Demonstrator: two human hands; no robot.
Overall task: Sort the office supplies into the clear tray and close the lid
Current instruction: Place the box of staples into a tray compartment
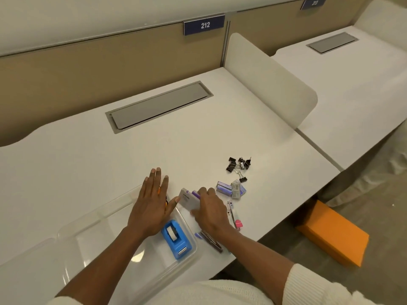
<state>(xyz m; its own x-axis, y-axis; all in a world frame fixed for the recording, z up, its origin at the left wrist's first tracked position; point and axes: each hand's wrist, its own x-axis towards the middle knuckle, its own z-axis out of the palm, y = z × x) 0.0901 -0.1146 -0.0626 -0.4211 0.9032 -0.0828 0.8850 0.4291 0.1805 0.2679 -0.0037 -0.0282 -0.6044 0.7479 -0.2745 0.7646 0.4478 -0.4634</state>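
The clear tray [123, 219] lies at the near edge of the white surface [198, 137], its lid [28, 267] folded open to my left. Inside it, near the right wall, sits a blue tape dispenser [176, 238]. My left hand [152, 205] is spread flat over the tray, fingers straight, holding nothing; something orange shows beneath it, too hidden to identify. My right hand [211, 212], just beside the tray's right rim, grips a grey and purple stapler [188, 200], whose end touches my left thumb. Near my right wrist lie a dark metal tool [212, 241], a slim metal tool [231, 211] and a small pink item [239, 223]. Beyond these sit purple staple boxes [231, 189], and farther out a cluster of black binder clips [239, 166]. An orange box [334, 234] rests on the floor to the right.
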